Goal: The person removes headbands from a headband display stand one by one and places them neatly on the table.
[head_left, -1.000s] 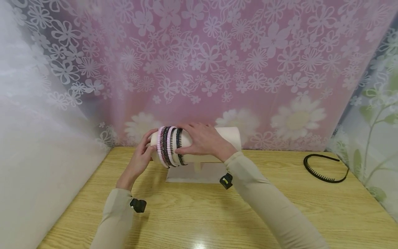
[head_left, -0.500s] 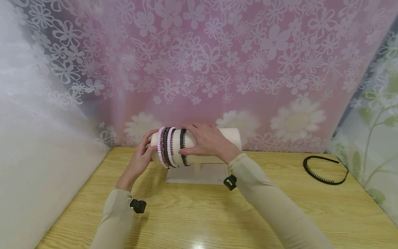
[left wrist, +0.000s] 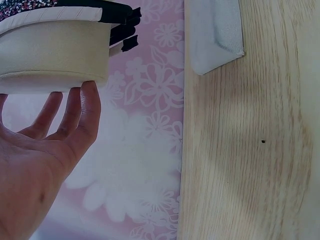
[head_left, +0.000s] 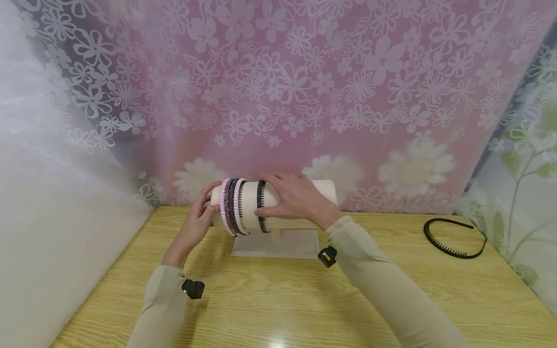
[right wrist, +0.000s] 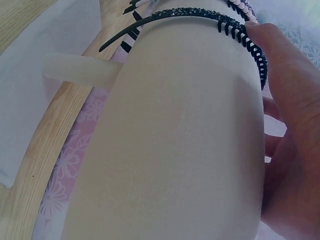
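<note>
A cream cylindrical headband stand (head_left: pixel 250 205) lies level on a short post above a pale base (head_left: pixel 275 247). My left hand (head_left: pixel 196 220) holds its left end, fingertips on the end's edge in the left wrist view. Several pink and dark glittery headbands (head_left: pixel 232 207) sit close together at that end. Apart from them, to the right, a dark glittery toothed headband (head_left: pixel 261 205) arches over the stand. My right hand (head_left: pixel 296 198) grips this headband, thumb on its near side and fingers over the top. In the right wrist view the thumb tip meets the band beside its teeth.
A black toothed headband (head_left: pixel 444 251) lies on the wooden table (head_left: pixel 261 299) at the right. Behind the table hangs a pink flowered curtain (head_left: pixel 287 96), with pale sheets at either side.
My right hand has slid the dark glittery headband rightward along the stand, widening the gap to the grouped headbands. My left hand stays at the left end.
</note>
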{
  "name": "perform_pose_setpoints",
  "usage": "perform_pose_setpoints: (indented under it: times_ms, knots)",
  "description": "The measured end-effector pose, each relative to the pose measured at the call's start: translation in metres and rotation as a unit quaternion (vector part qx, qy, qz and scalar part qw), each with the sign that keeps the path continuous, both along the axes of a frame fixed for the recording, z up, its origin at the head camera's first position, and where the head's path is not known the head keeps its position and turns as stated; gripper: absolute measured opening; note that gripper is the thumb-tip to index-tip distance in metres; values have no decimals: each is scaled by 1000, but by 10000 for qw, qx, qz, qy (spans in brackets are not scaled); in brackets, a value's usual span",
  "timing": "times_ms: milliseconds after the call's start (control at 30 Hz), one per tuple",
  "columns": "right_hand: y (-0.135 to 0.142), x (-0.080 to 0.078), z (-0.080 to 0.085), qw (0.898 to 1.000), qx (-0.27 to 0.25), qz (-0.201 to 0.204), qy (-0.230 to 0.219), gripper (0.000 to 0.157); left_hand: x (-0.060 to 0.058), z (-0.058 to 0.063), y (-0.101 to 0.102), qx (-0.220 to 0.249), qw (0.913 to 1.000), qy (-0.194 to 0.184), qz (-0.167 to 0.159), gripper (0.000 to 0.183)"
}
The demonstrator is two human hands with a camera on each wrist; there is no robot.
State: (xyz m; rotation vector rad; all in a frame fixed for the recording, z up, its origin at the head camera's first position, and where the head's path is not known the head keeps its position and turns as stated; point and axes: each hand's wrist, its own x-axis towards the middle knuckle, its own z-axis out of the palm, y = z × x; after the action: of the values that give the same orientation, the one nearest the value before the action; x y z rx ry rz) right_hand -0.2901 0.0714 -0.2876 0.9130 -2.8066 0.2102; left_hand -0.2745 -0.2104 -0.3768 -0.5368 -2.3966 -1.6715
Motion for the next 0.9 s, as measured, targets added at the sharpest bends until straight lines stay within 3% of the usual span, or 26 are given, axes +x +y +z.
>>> perform_pose_setpoints:
  times_ms: [900]
  knots:
    - [14, 2, -1, 9999, -49, -109, 68, 89, -2, -1, -1, 20, 10000, -20, 33, 55]
